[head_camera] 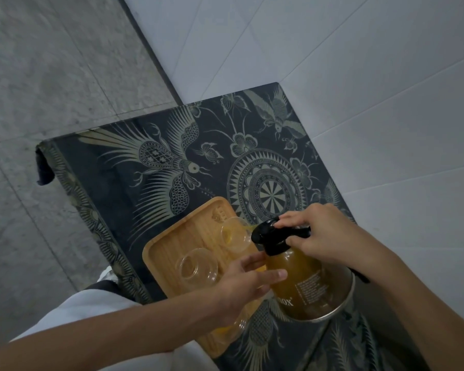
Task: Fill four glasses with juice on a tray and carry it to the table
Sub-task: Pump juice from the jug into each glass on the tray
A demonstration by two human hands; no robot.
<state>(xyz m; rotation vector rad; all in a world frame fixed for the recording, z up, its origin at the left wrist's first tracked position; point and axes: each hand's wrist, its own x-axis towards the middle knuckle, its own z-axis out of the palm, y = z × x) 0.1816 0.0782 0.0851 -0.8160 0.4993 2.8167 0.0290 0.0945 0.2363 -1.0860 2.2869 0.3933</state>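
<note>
A wooden tray [172, 245] lies on a patterned dark cloth. A glass jug [306, 285] of amber juice with a black lid is tilted toward the tray's far corner. A thin stream runs from its spout into a clear glass [236, 234] that holds a little juice. My right hand [324, 236] grips the jug's black handle and lid. My left hand [247, 287] supports the jug's side. An empty glass [197, 267] stands mid-tray. Another glass with juice [233, 329] shows partly under my left wrist. Any fourth glass is hidden.
The cloth-covered table [150, 167] stands against a white tiled wall [359, 76] on the right. Grey tiled floor [51, 76] lies to the left. The table's left edge runs close beside the tray. My white clothing [97, 309] shows at the bottom left.
</note>
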